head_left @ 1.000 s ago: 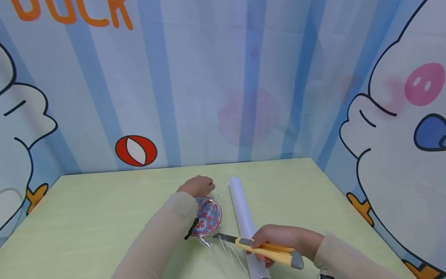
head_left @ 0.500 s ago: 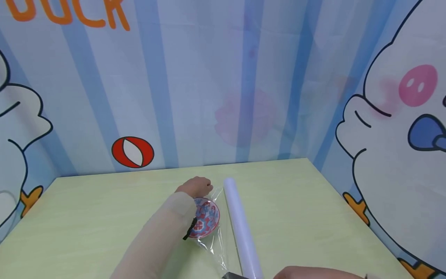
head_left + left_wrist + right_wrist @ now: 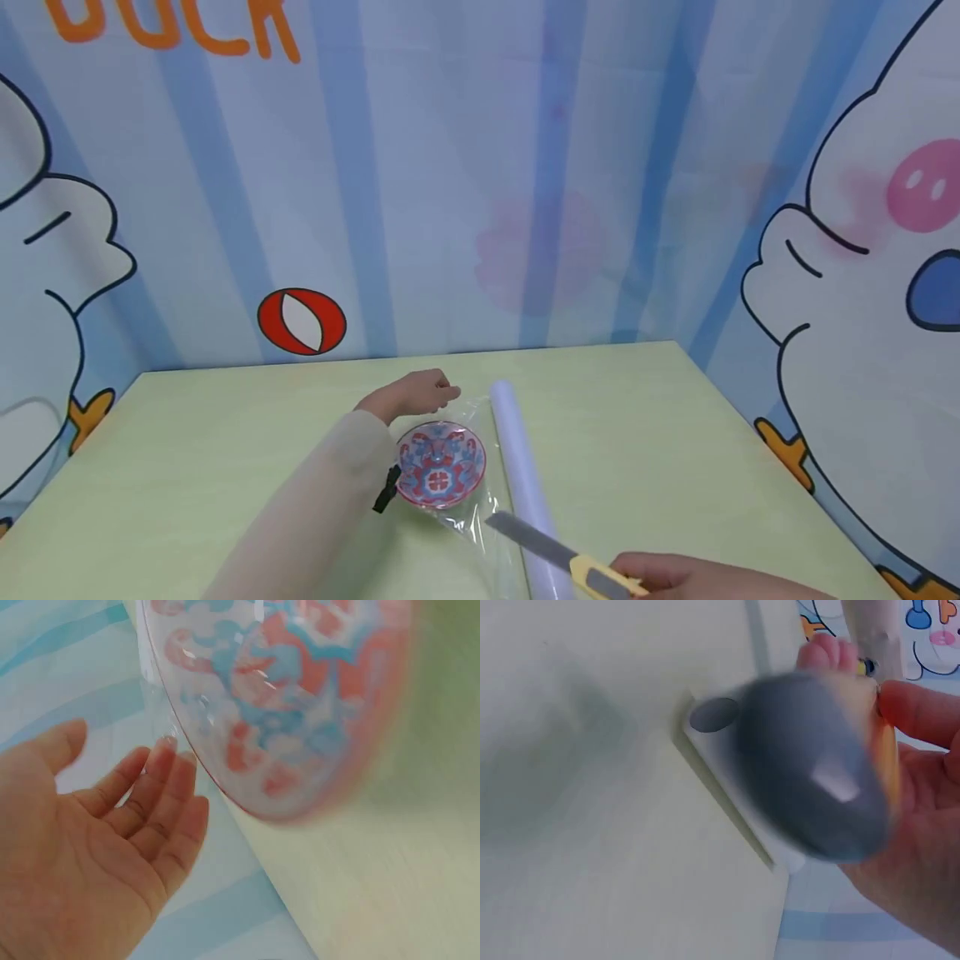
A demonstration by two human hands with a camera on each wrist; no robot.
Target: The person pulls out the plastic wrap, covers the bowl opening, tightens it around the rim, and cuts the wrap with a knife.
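A bowl with a red and blue pattern (image 3: 441,467) sits on the table with clear plastic film (image 3: 471,523) over and around it. The film reaches toward a long white roll (image 3: 522,475) lying to the bowl's right. Just behind the bowl is my left hand (image 3: 411,393); in the left wrist view its fingers (image 3: 169,817) are loosely bent, thumb apart, fingertips close by the bowl's rim. My right hand (image 3: 693,575) grips a yellow utility knife (image 3: 588,573), its long blade out over the roll and pointing toward the bowl. The knife's grey end (image 3: 810,769) fills the right wrist view.
The pale green table (image 3: 247,467) ends at a striped blue curtain (image 3: 435,183) behind. Printed cartoon panels stand at both sides. A dark strap (image 3: 386,490) hangs from my left sleeve, next to the bowl's rim.
My right hand with the utility knife has dropped toward the near edge and come partly back up, blade showing again. My left hand has shifted slightly left, uncovering more of the bowl.
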